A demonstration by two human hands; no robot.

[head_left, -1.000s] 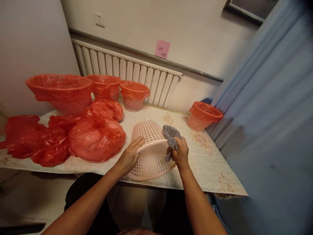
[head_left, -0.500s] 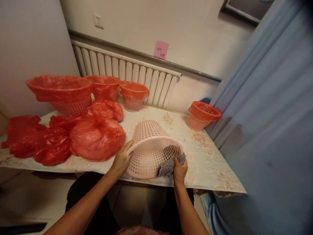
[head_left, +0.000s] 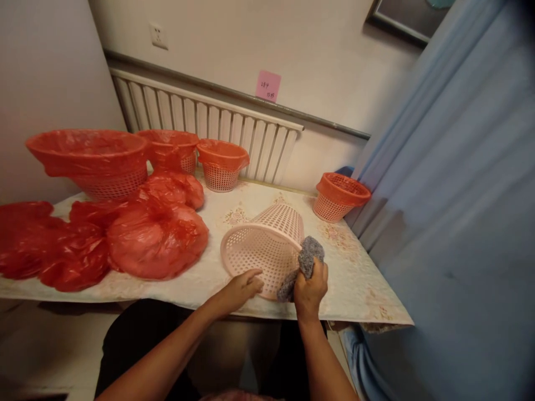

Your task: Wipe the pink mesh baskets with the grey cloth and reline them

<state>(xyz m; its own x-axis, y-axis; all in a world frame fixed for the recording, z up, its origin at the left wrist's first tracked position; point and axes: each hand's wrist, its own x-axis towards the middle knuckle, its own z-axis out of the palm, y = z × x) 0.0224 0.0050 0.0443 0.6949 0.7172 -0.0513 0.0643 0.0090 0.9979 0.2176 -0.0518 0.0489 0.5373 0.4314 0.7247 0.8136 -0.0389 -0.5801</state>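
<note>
A pale pink perforated plastic wastebasket [head_left: 288, 223] lies on its side on the table, its mouth facing me. My left hand [head_left: 240, 291] is at the near lower rim, thumb and finger reaching over the mouth's edge and the other fingers curled; it appears to grip the rim. Bunched in my closed right hand [head_left: 311, 287] is a fuzzy grey cloth [head_left: 311, 253], which touches the right side of the rim. Part of the cloth hangs below that hand, by the basket's mouth.
Red bags [head_left: 156, 245] lie heaped at left. Behind them stand a large bag-lined basket [head_left: 111, 184] and smaller ones, including a lined basket [head_left: 221, 177]. Another lined basket [head_left: 334, 203] stands at back right by a blue curtain [head_left: 438, 223]. A radiator [head_left: 213, 120] lines the wall.
The basket has turned, its base swinging toward the right. My left hand has moved from the left rim to the near lower rim. The cloth now sits at the rim's right edge.
</note>
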